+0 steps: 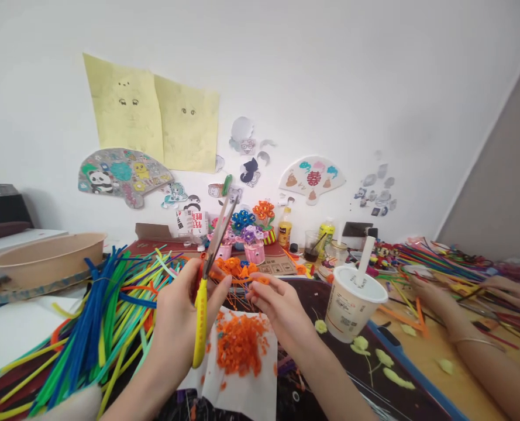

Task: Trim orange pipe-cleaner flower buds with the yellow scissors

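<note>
The left hand (pixel 172 318) is closing around a pair of scissors (pixel 201 321), with the yellow and red handles sitting in the grip and the slim metal blades pointing up, tips slightly apart. The right hand (pixel 288 313) is curling its fingertips on a small orange tuft (pixel 260 279), which is hovering just above the white paper (pixel 257 400), in front of the orange flowers (pixel 231 266). The tuft is looking very light and soft — probably bending on a thin wire core and crushing under a hard pinch — so a fingertip hold near its base would suit it best. The scissors are likely feeling stiff and a little heavier, the smooth handle loops offering the safe place to hold.

On the paper, orange clippings (pixel 240 345) are lying in a loose, fluffy heap, with stray crumbs scattering toward the edges. To the left, fuzzy blue stems (pixel 97 310) are bunching together among green and yellow ones, long, thin and flexible. To the right, a tapering paper cup (pixel 351 318) with a pale lid and a wide straw (pixel 365 260) is standing near pale green petals (pixel 385 358) — rounded, velvety-looking shapes. Farther right, a co-worker's hand (pixel 435 295) is reaching over the wooden counter (pixel 430 383).
</note>
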Demonstrator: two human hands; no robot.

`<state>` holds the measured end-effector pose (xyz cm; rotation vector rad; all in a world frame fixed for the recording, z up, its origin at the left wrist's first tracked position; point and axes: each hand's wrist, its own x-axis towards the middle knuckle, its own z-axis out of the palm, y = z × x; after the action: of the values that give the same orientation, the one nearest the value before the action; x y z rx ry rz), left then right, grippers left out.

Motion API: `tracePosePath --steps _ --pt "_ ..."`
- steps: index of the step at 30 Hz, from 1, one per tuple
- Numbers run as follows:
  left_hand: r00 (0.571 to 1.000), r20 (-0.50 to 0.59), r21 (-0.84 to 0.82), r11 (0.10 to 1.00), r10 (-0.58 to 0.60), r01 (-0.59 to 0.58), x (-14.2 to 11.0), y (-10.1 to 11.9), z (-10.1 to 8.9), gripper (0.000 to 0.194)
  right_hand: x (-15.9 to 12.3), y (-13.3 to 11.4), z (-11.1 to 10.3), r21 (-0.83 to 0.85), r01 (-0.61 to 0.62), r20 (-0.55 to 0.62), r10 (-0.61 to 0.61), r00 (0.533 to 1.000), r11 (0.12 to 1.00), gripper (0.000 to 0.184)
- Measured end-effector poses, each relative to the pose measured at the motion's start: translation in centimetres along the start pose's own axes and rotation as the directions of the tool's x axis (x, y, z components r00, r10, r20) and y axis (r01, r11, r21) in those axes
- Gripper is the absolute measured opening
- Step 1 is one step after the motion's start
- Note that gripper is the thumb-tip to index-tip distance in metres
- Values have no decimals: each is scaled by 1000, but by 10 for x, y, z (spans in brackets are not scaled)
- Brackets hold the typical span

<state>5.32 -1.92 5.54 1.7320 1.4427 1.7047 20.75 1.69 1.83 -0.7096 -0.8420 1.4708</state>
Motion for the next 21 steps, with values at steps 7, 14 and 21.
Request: tracePosePath --steps 7,14,21 --pt "985 33 -411 896 -168 166 26 5 1 24 3 -14 -7 58 5 163 -14 986 998 31" --pt "931 154 -630 693 -332 351 41 -7 3 33 -1 -16 -7 103 -141 361 95 928 985 24" --pt "880 193 -680 587 -435 439 33 -13 1 24 -7 -14 -4 126 -185 461 108 881 975 30"
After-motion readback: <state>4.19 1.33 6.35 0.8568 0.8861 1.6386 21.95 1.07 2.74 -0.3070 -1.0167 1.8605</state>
